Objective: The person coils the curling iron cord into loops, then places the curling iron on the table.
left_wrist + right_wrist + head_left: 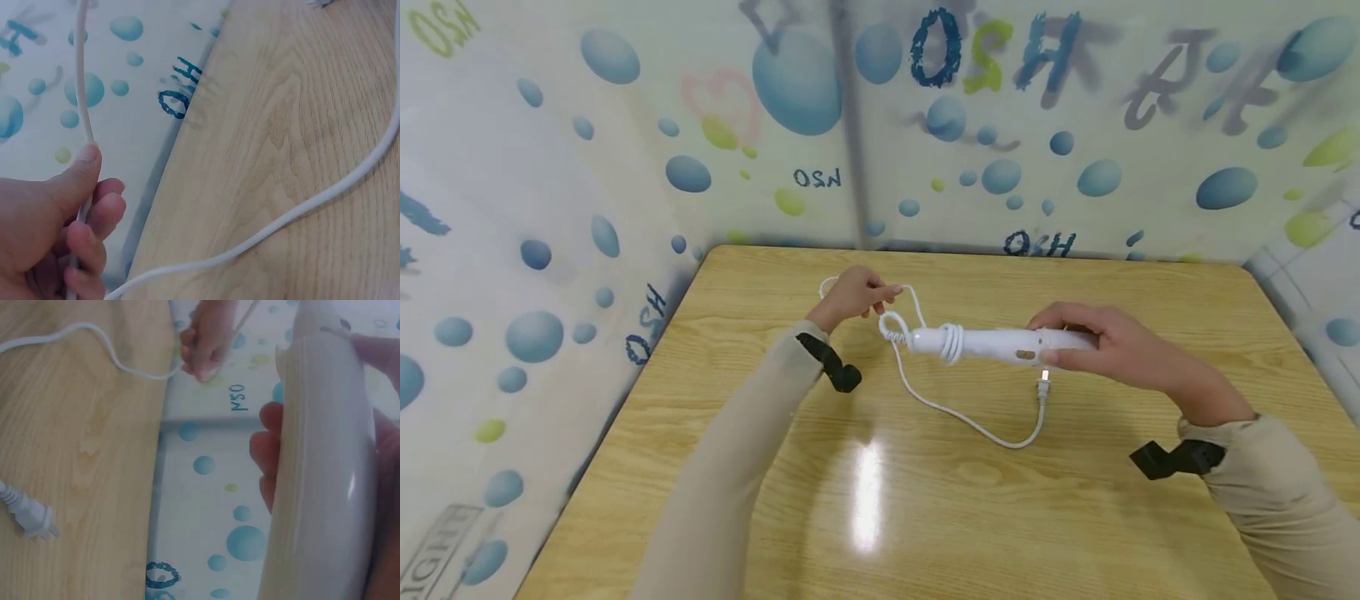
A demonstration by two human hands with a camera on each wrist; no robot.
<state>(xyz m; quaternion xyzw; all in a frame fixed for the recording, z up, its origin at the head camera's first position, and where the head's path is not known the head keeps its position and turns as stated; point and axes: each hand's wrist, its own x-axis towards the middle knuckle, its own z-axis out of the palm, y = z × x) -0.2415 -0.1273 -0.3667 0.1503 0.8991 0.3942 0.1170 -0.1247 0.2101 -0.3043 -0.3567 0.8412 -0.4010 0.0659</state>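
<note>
In the head view, my right hand point(1112, 342) grips the thick end of a long white hair iron point(992, 343), raised over the table and pointing left. Several turns of its white power cord point(952, 343) are wound round the narrower end. My left hand point(856, 293), left of that end, pinches the cord; the left wrist view shows thumb and fingers closed on the cord point(81, 75). The free cord loops down to a two-pin plug point(1043, 388) below the iron. The right wrist view shows fingers point(267, 450) wrapped round the smooth iron body point(325, 462).
A wood-grain table point(970, 517) lies under both hands, its far edge against a wall point(895, 150) covered in printed blue and green drops. Another wall point(475, 275) stands along the left side. Black wrist straps point(831, 364) sit on both sleeves.
</note>
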